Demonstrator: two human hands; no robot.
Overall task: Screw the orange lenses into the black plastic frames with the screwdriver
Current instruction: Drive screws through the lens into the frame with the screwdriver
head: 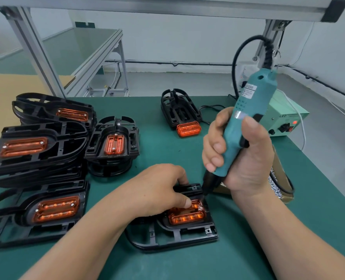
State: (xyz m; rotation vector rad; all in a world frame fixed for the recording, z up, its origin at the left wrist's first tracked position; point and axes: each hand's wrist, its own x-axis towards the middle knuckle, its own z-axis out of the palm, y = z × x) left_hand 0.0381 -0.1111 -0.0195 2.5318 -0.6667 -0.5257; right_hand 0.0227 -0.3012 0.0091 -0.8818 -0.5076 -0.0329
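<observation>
Green matting (187,150) covered the bench under an aluminium rail, and you worked at its near edge with a black frame (179,235) lying flat before you, an orange lens (187,216) seated in its recess. Your left hand (157,188) lay curled over the far end of that frame, thumb pressed down on the lens, apparently to keep it from shifting or turning as the screw went in. Your right hand (240,150) was wrapped tight around the teal screwdriver (246,118), held nearly upright with a slight lean, so that its dark tip met a silver screw (201,208) at the lens's right end squarely. Whether that screw was fully home could not be told. The tool's black cord looped up behind you to the rail, which seemed to keep it clear of the work, and a pale green power box (284,122) sat just beyond your right hand. Finished frames with lenses screwed in were stacked (38,146) to your left, well apart from the piece in hand, while one more frame (177,110) waited at the far side with a loose lens (188,128) resting against it.
</observation>
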